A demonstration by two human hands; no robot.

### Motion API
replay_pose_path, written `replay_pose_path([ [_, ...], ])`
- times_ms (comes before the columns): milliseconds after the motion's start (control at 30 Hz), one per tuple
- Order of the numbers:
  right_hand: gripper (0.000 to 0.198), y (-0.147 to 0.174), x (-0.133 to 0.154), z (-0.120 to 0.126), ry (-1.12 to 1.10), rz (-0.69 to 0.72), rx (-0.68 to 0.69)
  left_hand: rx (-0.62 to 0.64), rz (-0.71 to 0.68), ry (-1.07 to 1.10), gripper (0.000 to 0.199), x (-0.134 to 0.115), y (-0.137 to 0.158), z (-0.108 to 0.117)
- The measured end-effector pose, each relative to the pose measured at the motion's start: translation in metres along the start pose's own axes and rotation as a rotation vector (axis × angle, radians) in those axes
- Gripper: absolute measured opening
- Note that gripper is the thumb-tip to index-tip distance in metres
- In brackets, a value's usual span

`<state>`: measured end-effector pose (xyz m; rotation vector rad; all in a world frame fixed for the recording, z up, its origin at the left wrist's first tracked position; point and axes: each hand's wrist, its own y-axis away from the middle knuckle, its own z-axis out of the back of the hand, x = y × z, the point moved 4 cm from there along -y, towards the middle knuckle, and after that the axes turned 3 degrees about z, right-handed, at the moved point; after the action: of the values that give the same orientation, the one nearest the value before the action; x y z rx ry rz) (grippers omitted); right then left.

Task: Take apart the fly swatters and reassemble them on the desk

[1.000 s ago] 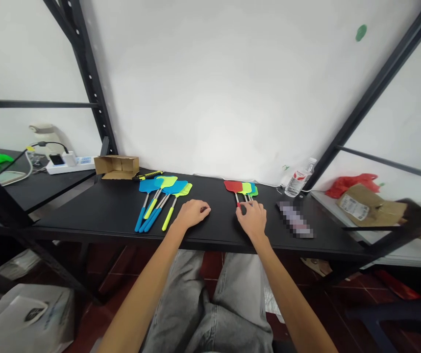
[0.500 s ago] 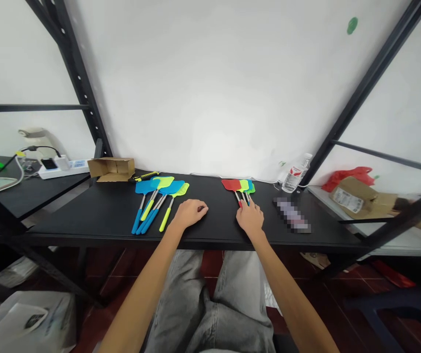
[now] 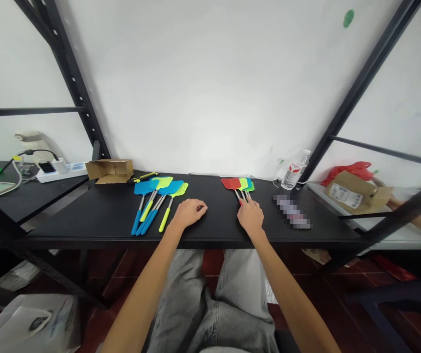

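Observation:
My right hand [image 3: 250, 215] lies over the handles of several fly swatters, fingers closed round them; the handles are mostly hidden beneath it. Past the fingertips their heads fan out flat: a red fly swatter [image 3: 231, 183] on the left, then a yellow-green one [image 3: 243, 183], with blue and green behind. On the black table [image 3: 217, 228], my left hand [image 3: 190, 213] rests loosely curled, with nothing visible in it. Just left of it is a yellow-green fly swatter [image 3: 165, 219], beside a spread of blue fly swatters [image 3: 145, 187] and more yellow-green ones, handles toward me.
A small open cardboard box [image 3: 109, 171] and a yellow-black utility knife [image 3: 144, 177] lie at the back left. On the right are a clear water bottle [image 3: 294, 172] and a blurred-out flat object [image 3: 291, 212]. Another person's arm [image 3: 416, 218] reaches toward a cardboard parcel [image 3: 357, 191].
The view has shifted slightly. Both my hands and the fly swatters stay where they were. At the far right, the other person's arm and the parcel have moved a little.

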<state>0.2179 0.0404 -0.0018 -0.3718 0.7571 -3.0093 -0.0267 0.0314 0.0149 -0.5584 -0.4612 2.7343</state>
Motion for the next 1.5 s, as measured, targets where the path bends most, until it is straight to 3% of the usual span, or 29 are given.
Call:
replay_pose_path([
  [200, 0.04, 0.0, 0.0, 0.002, -0.024, 0.009, -0.049, -0.047, 0.053, -0.062, 0.03, -0.002, 0.001, 0.003],
  [400, 0.038, 0.001, 0.004, 0.007, -0.074, 0.056, -0.11, -0.411, 0.444, -0.294, 0.03, 0.01, 0.009, 0.017],
  [533, 0.037, 0.001, 0.005, 0.008, -0.087, 0.073, -0.122, -0.372, 0.539, -0.339, 0.029, 0.016, 0.011, 0.013],
  [733, 0.036, 0.001, 0.006, 0.01, -0.103, 0.078, -0.123, -0.274, 0.508, -0.301, 0.03, 0.016, 0.009, 0.012],
  [933, 0.034, 0.0, 0.013, 0.013, -0.165, 0.153, -0.139, -0.149, 0.32, -0.202, 0.035, 0.014, 0.003, 0.008],
  [1200, 0.031, 0.004, 0.049, 0.012, -0.378, 0.435, 0.016, -0.286, 0.18, -0.14, 0.036, -0.004, 0.005, 0.021],
  [1367, 0.028, -0.004, 0.087, -0.005, -0.795, 0.501, 0.227, -0.366, -0.062, -0.054, 0.037, -0.016, 0.003, 0.018],
  [1433, 0.033, -0.014, 0.1, -0.016, -1.119, 0.436, 0.318, -0.367, -0.108, -0.021, 0.037, -0.018, 0.001, 0.016],
  [1500, 0.038, -0.025, 0.103, -0.027, -1.373, 0.27, 0.336, -0.362, -0.111, 0.0, 0.036, -0.019, 0.0, 0.015],
])
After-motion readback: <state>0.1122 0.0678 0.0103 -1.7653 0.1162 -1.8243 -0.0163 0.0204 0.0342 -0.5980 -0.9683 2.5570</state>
